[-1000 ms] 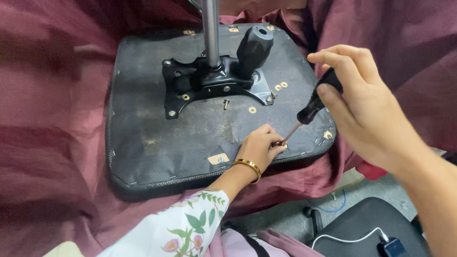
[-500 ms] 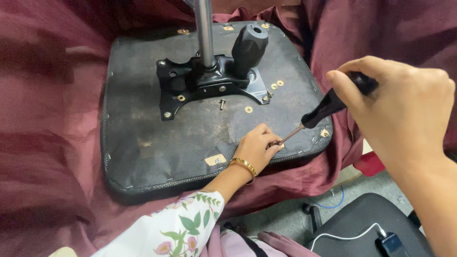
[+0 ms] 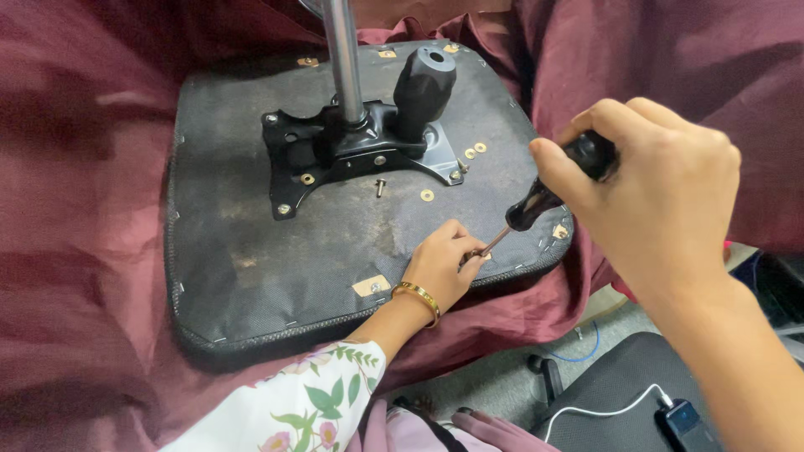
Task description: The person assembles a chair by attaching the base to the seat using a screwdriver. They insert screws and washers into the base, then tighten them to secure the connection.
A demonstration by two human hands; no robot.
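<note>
A black upturned chair seat (image 3: pixel 251 243) lies on maroon cloth, with a black metal bracket (image 3: pixel 352 151) bolted at its middle. My right hand (image 3: pixel 662 201) grips the black handle of a screwdriver (image 3: pixel 532 208), whose shaft slants down to the seat's near right edge. There my left hand (image 3: pixel 444 268), with a gold bangle and a floral sleeve, pinches the tip against the seat. Whatever sits under the tip is hidden by my fingers.
A shiny metal column (image 3: pixel 342 59) and a thick black knob (image 3: pixel 423 84) rise from the bracket. A loose screw (image 3: pixel 379 186) and a brass washer (image 3: pixel 427 195) lie on the seat. A black chair (image 3: pixel 603 402) with a white cable and small device (image 3: pixel 682 418) stands lower right.
My right hand has risen and drawn nearer the camera with the screwdriver handle, tilting the shaft. My left hand has stayed at the tip on the seat's edge.
</note>
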